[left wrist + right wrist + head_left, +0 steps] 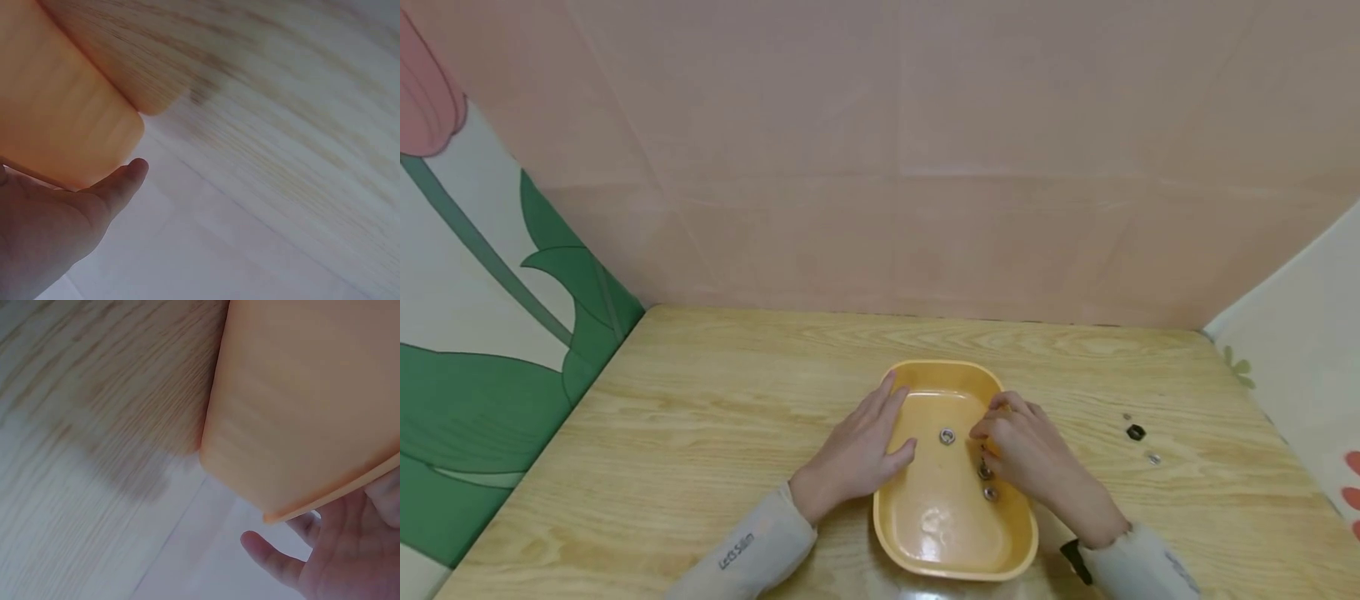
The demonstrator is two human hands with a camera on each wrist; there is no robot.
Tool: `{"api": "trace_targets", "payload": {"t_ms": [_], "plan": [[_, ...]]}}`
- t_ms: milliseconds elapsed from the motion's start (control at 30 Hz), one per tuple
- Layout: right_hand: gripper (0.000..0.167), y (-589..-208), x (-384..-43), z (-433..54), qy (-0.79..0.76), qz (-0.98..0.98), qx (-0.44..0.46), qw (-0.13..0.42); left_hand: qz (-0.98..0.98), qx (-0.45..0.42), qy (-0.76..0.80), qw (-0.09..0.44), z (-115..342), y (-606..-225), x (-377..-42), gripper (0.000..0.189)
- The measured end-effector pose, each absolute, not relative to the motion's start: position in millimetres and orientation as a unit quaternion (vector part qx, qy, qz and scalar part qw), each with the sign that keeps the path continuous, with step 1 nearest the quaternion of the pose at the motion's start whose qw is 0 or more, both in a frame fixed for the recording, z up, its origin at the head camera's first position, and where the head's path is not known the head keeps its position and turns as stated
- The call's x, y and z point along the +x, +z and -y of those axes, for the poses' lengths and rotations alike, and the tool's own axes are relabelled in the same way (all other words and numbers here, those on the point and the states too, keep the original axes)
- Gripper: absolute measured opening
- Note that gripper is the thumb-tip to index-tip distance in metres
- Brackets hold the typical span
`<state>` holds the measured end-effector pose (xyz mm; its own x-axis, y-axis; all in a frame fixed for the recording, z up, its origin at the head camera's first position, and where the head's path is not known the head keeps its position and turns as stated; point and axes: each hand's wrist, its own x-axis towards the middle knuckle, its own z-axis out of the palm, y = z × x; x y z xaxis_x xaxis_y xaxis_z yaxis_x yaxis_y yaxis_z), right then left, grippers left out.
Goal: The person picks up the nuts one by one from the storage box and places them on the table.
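Observation:
A yellow plastic tray (pixel 940 542) stands on the table in the head view. My left hand (pixel 857 446) lies over its left rim, fingers straight and thumb out over the inside. In the left wrist view that hand (pixel 56 231) is at the tray's edge. My right hand (pixel 1026 446) reaches over the right rim, its fingers bent down inside beside a dark nut (pixel 985 472); I cannot tell whether they pinch anything. A small silver nut (pixel 990 493) lies just below, and a larger silver nut (pixel 947 436) sits mid-tray. The right wrist view has the right hand (pixel 350 556) partly behind the rim.
Right of the tray, a black hex nut (pixel 1136 432) lies on the wooden table (pixel 737 400) between a small silver piece (pixel 1153 458) and a tinier piece (pixel 1126 416). A pink wall (pixel 895 167) rises behind the table, with patterned panels at both sides.

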<state>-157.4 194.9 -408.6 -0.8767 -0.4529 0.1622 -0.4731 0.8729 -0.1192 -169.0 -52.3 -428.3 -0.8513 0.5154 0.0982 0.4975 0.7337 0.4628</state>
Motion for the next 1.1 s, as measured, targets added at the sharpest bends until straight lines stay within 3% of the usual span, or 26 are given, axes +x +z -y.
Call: {"api": "trace_targets", "payload": {"t_ms": [767, 1100], "plan": [[0.028, -412.6, -161.4, -187.0, 0.058, 0.968, 0.236, 0.066, -0.929, 0.277, 0.244, 0.009, 52.8, -427.5, -169.6, 0.071], [0.020, -412.4, -161.5, -183.8, 0.042, 0.969, 0.228, 0.082, -0.929, 0.277, 0.245, 0.012, 53.5, -427.2, -169.9, 0.072]]}}
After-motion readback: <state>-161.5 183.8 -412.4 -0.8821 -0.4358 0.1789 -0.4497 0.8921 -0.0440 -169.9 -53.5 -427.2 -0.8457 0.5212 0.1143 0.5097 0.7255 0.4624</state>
